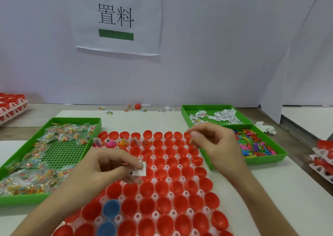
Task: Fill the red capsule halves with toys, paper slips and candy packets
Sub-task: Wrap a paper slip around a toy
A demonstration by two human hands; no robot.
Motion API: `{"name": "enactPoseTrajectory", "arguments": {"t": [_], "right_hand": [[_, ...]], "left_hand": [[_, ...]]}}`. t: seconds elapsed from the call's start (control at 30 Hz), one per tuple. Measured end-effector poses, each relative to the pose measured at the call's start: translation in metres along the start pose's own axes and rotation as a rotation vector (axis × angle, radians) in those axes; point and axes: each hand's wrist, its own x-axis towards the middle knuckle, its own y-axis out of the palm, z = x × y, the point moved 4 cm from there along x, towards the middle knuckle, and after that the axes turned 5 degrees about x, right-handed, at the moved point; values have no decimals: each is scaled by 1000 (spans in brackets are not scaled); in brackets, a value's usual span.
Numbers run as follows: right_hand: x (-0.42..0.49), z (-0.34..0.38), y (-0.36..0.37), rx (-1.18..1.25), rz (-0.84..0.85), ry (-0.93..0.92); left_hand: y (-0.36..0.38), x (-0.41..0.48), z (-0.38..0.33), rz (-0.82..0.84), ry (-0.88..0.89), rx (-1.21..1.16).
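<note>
Several red capsule halves [163, 188] stand open in a white holder tray [154, 167] in front of me. A few halves in the second row at the far left hold toys, slips and packets [122, 142]. My left hand [108, 165] hovers over the tray's left part and pinches a small white paper slip [139, 170] between thumb and fingers. My right hand [214, 145] is raised over the tray's far right corner with fingers curled; whether it holds anything is not visible. Two blue halves [110, 208] sit at the near left.
A green tray of candy packets [45, 156] lies on the left. On the right stand a green tray of paper slips [214, 117] and one of coloured toys [255, 144]. Stacked filled trays [11, 105] sit far left and far right. A partition wall rises behind.
</note>
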Motion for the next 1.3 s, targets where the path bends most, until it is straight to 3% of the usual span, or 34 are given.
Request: {"name": "enactPoseTrajectory", "arguments": {"t": [0.1, 0.3, 0.37, 0.53, 1.03, 1.3], "right_hand": [[14, -27, -33, -378, -118, 60], [24, -77, -39, -722, 158, 282], [26, -82, -37, -749, 167, 302], [27, -82, -46, -684, 10, 292], [18, -81, -46, -665, -112, 184], [6, -34, -20, -284, -167, 9]], "left_hand": [[-2, 1, 3, -33, -25, -15], [-7, 2, 8, -63, -70, -25], [-7, 3, 8, -62, -86, -25], [-8, 3, 8, -55, -103, -32], [-7, 2, 4, -61, -73, -49], [-3, 2, 5, -34, -70, -45]]}}
